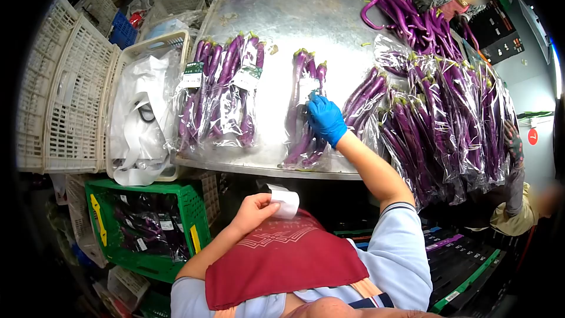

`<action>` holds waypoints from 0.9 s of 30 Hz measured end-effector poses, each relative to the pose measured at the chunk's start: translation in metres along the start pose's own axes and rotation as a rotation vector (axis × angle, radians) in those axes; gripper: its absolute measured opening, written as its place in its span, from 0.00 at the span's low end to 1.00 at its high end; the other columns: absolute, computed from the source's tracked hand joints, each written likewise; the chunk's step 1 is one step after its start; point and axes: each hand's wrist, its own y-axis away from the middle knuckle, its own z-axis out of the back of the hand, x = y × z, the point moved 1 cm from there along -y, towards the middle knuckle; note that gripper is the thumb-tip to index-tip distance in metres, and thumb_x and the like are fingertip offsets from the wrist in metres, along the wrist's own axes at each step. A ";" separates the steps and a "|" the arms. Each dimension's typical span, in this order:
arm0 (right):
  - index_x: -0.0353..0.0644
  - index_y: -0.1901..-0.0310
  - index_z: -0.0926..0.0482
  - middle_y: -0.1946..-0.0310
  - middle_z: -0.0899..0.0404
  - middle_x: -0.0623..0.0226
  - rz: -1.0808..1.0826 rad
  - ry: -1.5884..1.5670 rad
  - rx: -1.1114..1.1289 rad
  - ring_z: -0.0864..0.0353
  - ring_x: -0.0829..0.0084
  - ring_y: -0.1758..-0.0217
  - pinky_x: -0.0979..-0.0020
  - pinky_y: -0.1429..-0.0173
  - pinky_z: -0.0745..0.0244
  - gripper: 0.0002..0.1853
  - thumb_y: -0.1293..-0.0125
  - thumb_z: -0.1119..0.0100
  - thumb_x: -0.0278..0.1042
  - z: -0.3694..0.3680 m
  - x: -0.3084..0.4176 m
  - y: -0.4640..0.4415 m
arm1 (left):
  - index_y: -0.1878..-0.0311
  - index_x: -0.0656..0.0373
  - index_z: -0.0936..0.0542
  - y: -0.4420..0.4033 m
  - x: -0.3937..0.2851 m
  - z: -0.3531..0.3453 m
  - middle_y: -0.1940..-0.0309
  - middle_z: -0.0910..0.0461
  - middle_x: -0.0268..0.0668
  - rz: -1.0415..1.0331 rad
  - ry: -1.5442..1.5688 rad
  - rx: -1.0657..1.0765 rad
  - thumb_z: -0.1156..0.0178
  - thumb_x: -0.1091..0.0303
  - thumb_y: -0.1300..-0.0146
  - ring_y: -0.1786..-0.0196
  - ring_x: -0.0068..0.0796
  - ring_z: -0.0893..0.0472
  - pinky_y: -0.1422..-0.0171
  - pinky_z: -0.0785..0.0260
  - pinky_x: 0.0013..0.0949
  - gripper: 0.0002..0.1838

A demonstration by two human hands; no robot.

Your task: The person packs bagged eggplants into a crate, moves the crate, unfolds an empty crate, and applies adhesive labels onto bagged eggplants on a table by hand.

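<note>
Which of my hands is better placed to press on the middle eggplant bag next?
Probably your right hand: gloved in blue, it reaches over the table and is at the middle eggplant bag. Your bare left hand holds a white roll short of the table's near edge.

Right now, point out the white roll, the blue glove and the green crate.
white roll point(286, 204): head view, on its outer face.
blue glove point(326, 120): head view, on the back of it.
green crate point(195, 212): head view, on its right-side wall.
</note>
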 end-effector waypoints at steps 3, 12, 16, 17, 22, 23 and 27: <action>0.40 0.64 0.29 0.66 0.27 0.58 -0.080 -0.266 0.150 0.28 0.56 0.62 0.64 0.60 0.30 0.10 0.49 0.46 0.28 0.025 0.021 0.010 | 0.55 0.69 0.27 -0.005 -0.003 0.000 0.63 0.23 0.36 0.014 0.041 0.024 0.47 0.75 0.43 0.61 0.20 0.25 0.53 0.32 0.24 0.13; 0.33 0.53 0.30 0.63 0.24 0.52 -0.650 -0.682 0.013 0.24 0.63 0.63 0.68 0.57 0.30 0.22 0.44 0.44 0.40 0.042 0.042 0.023 | 0.47 0.66 0.32 -0.011 -0.027 0.000 0.58 0.24 0.37 -0.104 0.068 0.117 0.46 0.76 0.43 0.58 0.23 0.25 0.52 0.31 0.27 0.19; 0.30 0.59 0.32 0.72 0.24 0.57 -1.123 -0.831 0.152 0.26 0.70 0.75 0.70 0.70 0.30 0.23 0.51 0.40 0.39 -0.039 -0.040 0.030 | 0.48 0.67 0.31 -0.003 -0.023 0.005 0.59 0.24 0.37 -0.087 0.113 0.099 0.46 0.76 0.43 0.58 0.23 0.25 0.53 0.31 0.27 0.18; 0.31 0.60 0.31 0.74 0.25 0.60 -1.191 -0.834 0.217 0.28 0.71 0.77 0.70 0.73 0.31 0.22 0.53 0.40 0.39 -0.028 -0.031 0.021 | 0.48 0.67 0.31 0.000 -0.018 0.008 0.59 0.24 0.37 -0.087 0.122 0.088 0.47 0.76 0.43 0.58 0.23 0.25 0.53 0.31 0.26 0.18; 0.37 0.63 0.30 0.77 0.27 0.69 -1.187 -1.458 0.033 0.32 0.81 0.80 0.78 0.78 0.35 0.13 0.53 0.44 0.30 -0.004 0.002 0.007 | 0.49 0.67 0.31 0.020 -0.011 0.022 0.58 0.25 0.36 -0.068 0.168 0.038 0.47 0.76 0.43 0.57 0.21 0.26 0.51 0.33 0.24 0.18; 0.38 0.63 0.30 0.77 0.27 0.69 -1.165 -1.648 -0.068 0.32 0.81 0.79 0.79 0.78 0.34 0.13 0.52 0.46 0.29 0.006 0.007 0.001 | 0.49 0.67 0.31 0.023 -0.009 0.024 0.58 0.25 0.36 -0.071 0.166 0.038 0.47 0.76 0.43 0.57 0.21 0.25 0.51 0.33 0.25 0.18; 0.35 0.59 0.29 0.68 0.23 0.63 -0.957 -1.963 -0.073 0.22 0.74 0.69 0.75 0.67 0.23 0.14 0.49 0.50 0.28 0.053 0.031 -0.033 | 0.49 0.67 0.31 0.032 -0.002 0.033 0.58 0.25 0.36 -0.093 0.118 0.052 0.46 0.76 0.43 0.57 0.21 0.25 0.50 0.33 0.25 0.17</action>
